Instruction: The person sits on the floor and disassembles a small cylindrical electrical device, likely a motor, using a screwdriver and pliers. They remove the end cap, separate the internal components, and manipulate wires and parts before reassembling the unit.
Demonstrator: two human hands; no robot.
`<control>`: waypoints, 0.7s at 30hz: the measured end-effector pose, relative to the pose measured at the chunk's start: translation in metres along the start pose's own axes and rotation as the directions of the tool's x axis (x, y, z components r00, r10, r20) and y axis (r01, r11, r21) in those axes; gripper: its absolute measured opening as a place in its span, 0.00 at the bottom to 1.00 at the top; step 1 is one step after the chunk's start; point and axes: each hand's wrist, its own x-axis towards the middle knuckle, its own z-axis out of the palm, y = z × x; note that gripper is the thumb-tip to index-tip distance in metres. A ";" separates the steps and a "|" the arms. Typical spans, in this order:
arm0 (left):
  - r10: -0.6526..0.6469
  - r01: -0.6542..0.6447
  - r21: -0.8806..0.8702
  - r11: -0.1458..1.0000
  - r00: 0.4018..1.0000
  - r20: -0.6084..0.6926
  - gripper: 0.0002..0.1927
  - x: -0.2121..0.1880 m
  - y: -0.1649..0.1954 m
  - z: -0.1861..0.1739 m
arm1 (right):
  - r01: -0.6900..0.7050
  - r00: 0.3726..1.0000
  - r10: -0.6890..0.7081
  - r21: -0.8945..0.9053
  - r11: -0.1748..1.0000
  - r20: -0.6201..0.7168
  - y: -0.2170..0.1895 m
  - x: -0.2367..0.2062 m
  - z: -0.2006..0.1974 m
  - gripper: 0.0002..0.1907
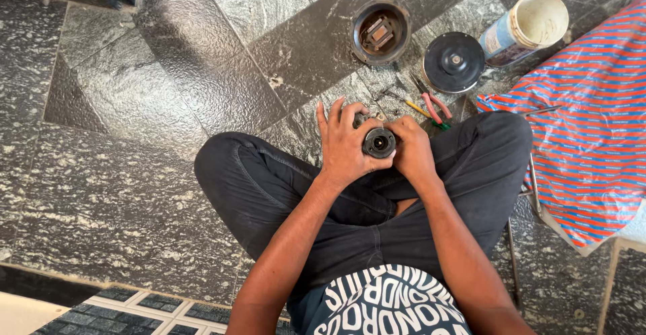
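Note:
I sit cross-legged on a stone floor. Both hands hold a small dark round metal part with a central hole, just above my knees. My left hand wraps its left side, fingers spread over the top. From the right, my right hand grips the same part. Its far end is hidden behind my fingers.
On the floor ahead lie an open round motor housing, a black round cover, red-handled pliers, a yellow-handled tool and a cylindrical tin. A red-and-blue striped cloth covers a low frame at right.

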 end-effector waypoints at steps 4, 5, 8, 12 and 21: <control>-0.007 0.007 0.017 1.000 1.000 -0.019 0.33 0.003 0.000 -0.001 | 0.011 1.000 -0.010 0.091 0.996 -0.008 -0.003 0.002 -0.004 0.19; -0.012 0.012 0.015 1.000 1.000 -0.020 0.33 0.003 0.000 -0.001 | 0.000 0.998 0.006 0.111 0.994 -0.057 -0.006 0.003 -0.008 0.17; -0.039 0.039 0.014 0.999 0.999 -0.007 0.34 0.003 0.000 -0.001 | -0.050 0.980 0.100 0.277 0.960 -0.170 -0.021 0.002 -0.022 0.14; -0.054 0.053 0.024 0.998 0.998 0.016 0.37 0.000 0.000 -0.002 | -0.005 0.964 0.118 0.425 0.905 -0.240 -0.050 -0.009 -0.048 0.15; -0.056 0.054 0.075 0.996 0.998 0.019 0.36 0.002 -0.001 0.005 | 0.319 0.919 -0.325 -0.062 0.946 -0.222 -0.104 -0.007 -0.052 0.11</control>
